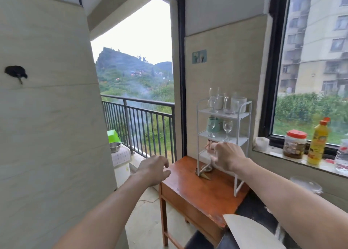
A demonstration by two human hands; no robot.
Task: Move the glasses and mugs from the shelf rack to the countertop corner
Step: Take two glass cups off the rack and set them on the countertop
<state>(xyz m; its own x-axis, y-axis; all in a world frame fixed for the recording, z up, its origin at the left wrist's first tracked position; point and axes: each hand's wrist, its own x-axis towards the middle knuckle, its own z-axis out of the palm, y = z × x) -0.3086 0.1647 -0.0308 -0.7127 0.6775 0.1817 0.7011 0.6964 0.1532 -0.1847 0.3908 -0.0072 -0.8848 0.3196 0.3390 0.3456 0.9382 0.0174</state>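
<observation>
A white three-tier shelf rack (243,128) stands on a small wooden table (190,188) against the tiled wall. Its top tier holds several clear glasses and mugs (226,102), among them a white mug (239,102). On the middle tier stand two wine glasses (227,128) and a teal mug (216,127). My right hand (228,157) is at the lowest tier with its fingers spread in front of a pinkish item (209,146); a hold on it cannot be made out. My left hand (153,169) hovers loosely curled left of the table, holding nothing.
A dark countertop (254,207) adjoins the table on the right, with a white board (248,231) over its near part. The window sill (293,161) carries a red-lidded jar (294,144), a yellow bottle (319,141) and a white cup (261,144). A balcony railing (139,124) lies left.
</observation>
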